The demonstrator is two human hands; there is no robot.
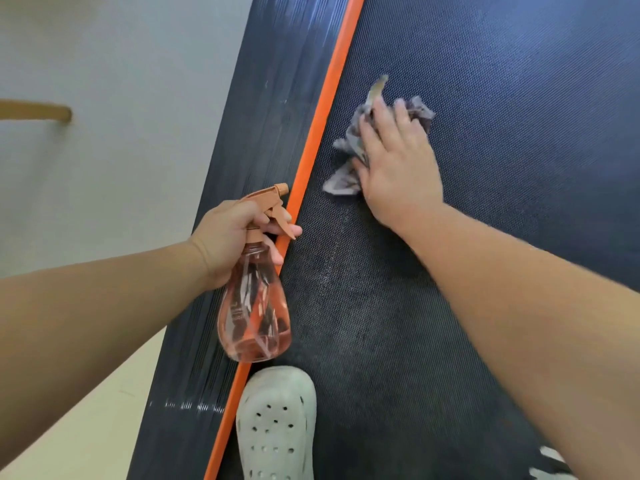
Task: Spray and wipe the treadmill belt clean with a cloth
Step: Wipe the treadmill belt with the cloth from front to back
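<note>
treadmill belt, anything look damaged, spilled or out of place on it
No tear or spill shows. The belt has a paler, smeared patch between the clog and the cloth, lighter than the weave farther up; dust or spray, I cannot tell. The clog stands on the belt beside the orange stripe.

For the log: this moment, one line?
left hand: grips clear pink spray bottle | right hand: presses crumpled grey cloth on dark treadmill belt

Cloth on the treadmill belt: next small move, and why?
Probably draw the grey cloth back toward the shoe. The right hand presses it flat on the treadmill belt, and a dull, damp-looking patch lies between cloth and shoe, seemingly unwiped. The left hand holds the spray bottle off to the side, so no more spray seems needed first.
</note>
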